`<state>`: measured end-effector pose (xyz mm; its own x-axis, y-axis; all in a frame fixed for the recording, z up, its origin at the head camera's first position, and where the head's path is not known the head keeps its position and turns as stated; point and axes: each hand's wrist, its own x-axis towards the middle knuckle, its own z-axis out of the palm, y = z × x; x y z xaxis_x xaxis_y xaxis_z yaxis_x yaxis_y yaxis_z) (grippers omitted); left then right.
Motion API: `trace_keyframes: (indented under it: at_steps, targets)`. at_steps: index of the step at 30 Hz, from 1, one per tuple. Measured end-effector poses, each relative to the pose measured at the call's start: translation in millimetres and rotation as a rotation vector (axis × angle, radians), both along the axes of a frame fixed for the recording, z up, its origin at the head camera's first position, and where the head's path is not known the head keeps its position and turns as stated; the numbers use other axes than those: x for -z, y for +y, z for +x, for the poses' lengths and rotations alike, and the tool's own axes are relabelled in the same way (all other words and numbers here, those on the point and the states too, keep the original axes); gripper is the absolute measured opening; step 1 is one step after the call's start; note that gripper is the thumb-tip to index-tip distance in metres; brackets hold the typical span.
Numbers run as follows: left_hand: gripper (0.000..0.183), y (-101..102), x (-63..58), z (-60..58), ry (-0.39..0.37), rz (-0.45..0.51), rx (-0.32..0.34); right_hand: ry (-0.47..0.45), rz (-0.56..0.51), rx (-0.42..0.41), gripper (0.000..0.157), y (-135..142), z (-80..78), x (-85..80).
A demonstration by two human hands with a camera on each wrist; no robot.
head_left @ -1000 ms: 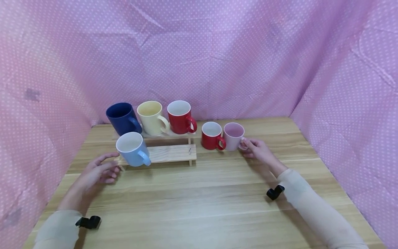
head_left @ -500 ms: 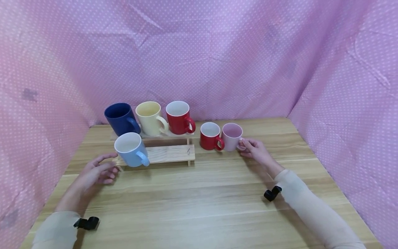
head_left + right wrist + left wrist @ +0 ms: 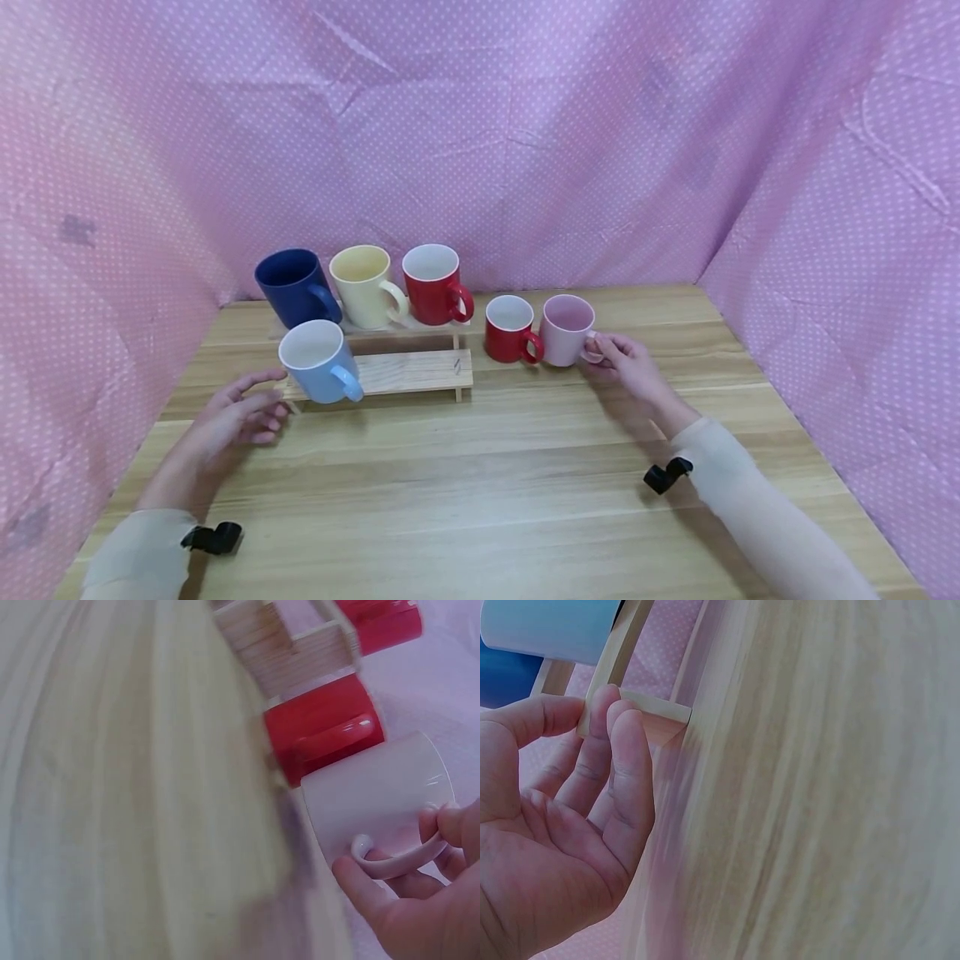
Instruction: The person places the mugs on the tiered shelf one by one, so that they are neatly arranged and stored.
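My right hand [image 3: 630, 367] grips the handle of a pink mug [image 3: 564, 340], fingers and thumb around it. In the right wrist view the pink mug [image 3: 375, 799] looks pale and stands close beside a small red mug [image 3: 322, 731]. At the left, my left hand [image 3: 232, 408] holds the end of the two-tier wooden rack [image 3: 408, 371]. The left wrist view has thumb and fingertips pinching the corner of its lower board [image 3: 615, 656]. A light blue mug [image 3: 318, 362] stands on that lower board, just right of the left hand.
On the upper tier stand a dark blue mug [image 3: 294, 292], a yellow mug [image 3: 363, 292] and a larger red mug [image 3: 431, 287]. Pink dotted cloth [image 3: 510, 150] hangs behind and along both sides of the wooden table [image 3: 450, 500].
The right hand and the pink mug have shifted slightly to the right, widening the gap to the small red mug. The left hand and the rack stay in place.
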<state>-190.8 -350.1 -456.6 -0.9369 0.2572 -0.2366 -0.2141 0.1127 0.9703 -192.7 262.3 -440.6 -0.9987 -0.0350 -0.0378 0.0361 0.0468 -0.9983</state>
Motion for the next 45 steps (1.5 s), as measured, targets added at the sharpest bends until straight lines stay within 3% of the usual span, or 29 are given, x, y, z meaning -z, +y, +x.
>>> trace_keyframes:
  at_steps: [12, 22, 29, 36, 45]
  targets:
    - [0.031, 0, -3.8, -2.9, 0.012, -0.047, 0.006, 0.164, -0.094, -0.046, 0.039, 7, 25.9, -56.1]
    - [0.033, -1, -3.8, -3.5, 0.015, -0.057, 0.014, 0.145, -0.087, -0.162, 0.033, -18, 49.4, -89.4]
    - [0.032, -2, -4.5, -3.2, 0.017, -0.073, 0.011, 0.086, -0.080, -0.251, 0.033, -58, 48.3, -89.5]
    - [0.031, -3, -2.3, -2.9, 0.017, -0.055, 0.013, 0.015, -0.079, -0.303, 0.040, -104, 36.7, -73.5]
    - [0.033, -2, -0.8, -1.3, 0.003, -0.064, 0.009, -0.051, -0.107, -0.332, 0.035, -160, 21.3, -54.9]
